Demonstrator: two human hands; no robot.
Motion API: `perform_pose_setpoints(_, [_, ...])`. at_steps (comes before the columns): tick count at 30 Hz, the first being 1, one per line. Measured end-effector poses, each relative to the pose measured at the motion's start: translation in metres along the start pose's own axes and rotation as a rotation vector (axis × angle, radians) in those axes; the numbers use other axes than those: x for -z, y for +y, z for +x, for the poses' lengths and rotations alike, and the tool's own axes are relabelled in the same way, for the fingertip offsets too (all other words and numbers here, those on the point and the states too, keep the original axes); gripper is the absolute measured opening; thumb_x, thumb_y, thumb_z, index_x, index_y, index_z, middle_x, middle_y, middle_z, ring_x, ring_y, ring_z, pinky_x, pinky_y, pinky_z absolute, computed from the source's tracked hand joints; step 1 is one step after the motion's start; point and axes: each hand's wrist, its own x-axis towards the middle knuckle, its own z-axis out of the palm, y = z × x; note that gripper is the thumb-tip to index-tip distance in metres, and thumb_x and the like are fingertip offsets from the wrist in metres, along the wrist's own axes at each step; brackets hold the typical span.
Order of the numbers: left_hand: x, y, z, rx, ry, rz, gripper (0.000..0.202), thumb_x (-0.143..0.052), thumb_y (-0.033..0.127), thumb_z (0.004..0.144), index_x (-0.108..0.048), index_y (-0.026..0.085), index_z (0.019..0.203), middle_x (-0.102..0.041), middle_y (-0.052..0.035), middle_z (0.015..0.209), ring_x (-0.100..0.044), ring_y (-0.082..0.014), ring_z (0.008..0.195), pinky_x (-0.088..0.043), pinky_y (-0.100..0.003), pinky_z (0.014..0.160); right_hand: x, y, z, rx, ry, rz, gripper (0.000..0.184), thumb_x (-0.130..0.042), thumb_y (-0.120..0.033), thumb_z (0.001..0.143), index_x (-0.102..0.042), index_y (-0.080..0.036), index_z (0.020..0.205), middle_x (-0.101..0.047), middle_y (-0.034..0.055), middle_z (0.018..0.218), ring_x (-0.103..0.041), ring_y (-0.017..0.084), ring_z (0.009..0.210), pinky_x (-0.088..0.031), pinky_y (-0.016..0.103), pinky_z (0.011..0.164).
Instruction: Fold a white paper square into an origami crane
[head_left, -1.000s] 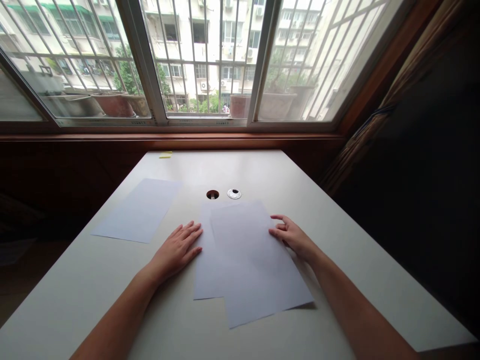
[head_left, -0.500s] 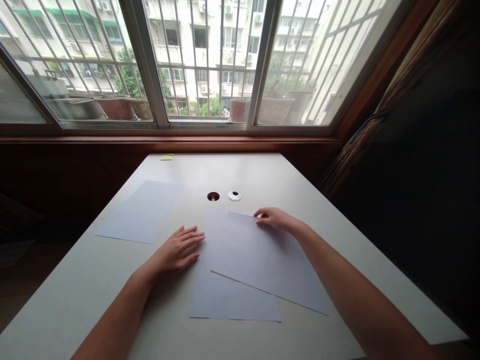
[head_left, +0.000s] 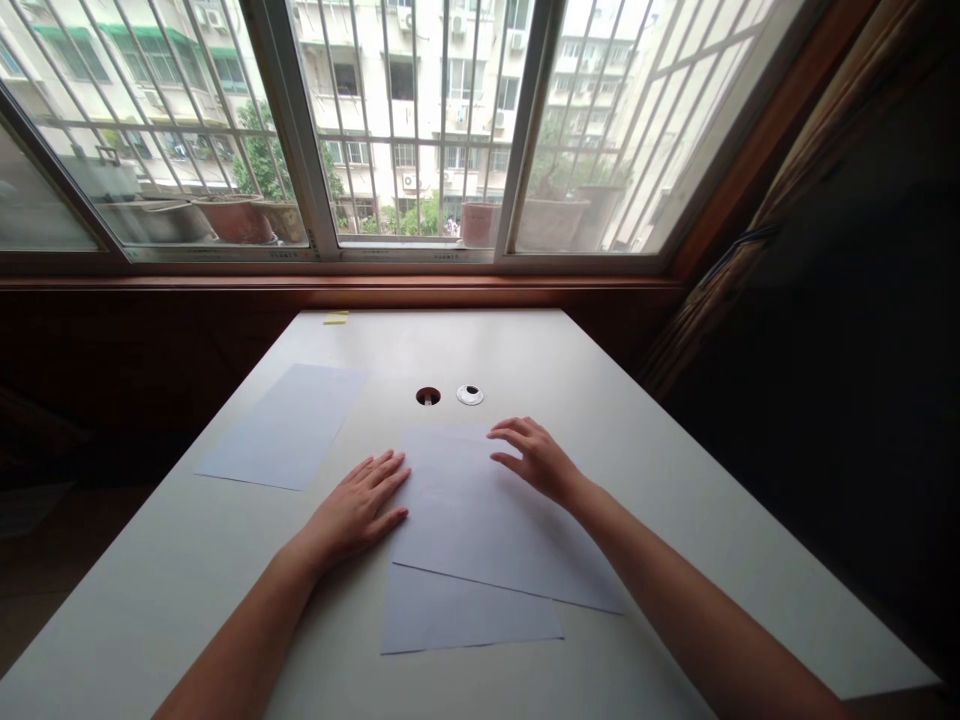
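Two sheets of white paper overlap in front of me. The upper sheet (head_left: 487, 520) lies askew across the lower sheet (head_left: 465, 612), whose near end shows below it. My left hand (head_left: 366, 500) rests flat with its fingers out, the fingertips at the sheets' left edge. Over the far part of the upper sheet is my right hand (head_left: 536, 458), its thumb and fingers apart and nothing between them. Whether its fingertips touch the paper I cannot tell.
Another paper sheet (head_left: 281, 430) lies on the left of the white table (head_left: 675, 560). Farther back are a round cable hole (head_left: 428, 397), a round silver cover (head_left: 470, 396) and yellow strips (head_left: 336, 318). A barred window (head_left: 412, 130) stands behind; a curtain (head_left: 757, 230) hangs right.
The upper sheet has shifted left and turned slightly, covering more of the lower one. My right hand has let go of its far edge and opened. My left hand has barely moved.
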Motion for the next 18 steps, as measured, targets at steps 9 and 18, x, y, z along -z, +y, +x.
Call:
perform_pose_setpoints(9, [-0.004, 0.002, -0.001, 0.087, 0.027, 0.074, 0.066, -0.041, 0.059, 0.099, -0.030, 0.027, 0.155, -0.029, -0.0085, 0.161, -0.024, -0.0292, 0.150, -0.016, -0.053, 0.123, 0.019, -0.016, -0.111, -0.132, -0.087, -0.153, 0.045, -0.055, -0.050, 0.094, -0.054, -0.039, 0.138, -0.049, 0.0046, 0.148, -0.047, 0.032, 0.133, -0.039, 0.055, 0.111])
perform_pose_setpoints(18, [0.000, 0.000, 0.000, 0.106, -0.006, 0.054, 0.065, -0.038, 0.057, 0.101, -0.028, 0.025, 0.156, -0.032, -0.0085, 0.160, -0.026, -0.0284, 0.149, -0.014, -0.054, 0.123, 0.029, 0.020, -0.157, -0.246, -0.185, -0.154, 0.055, -0.052, -0.053, 0.094, -0.044, -0.040, 0.148, -0.036, -0.0004, 0.159, -0.032, 0.031, 0.147, -0.022, 0.057, 0.122])
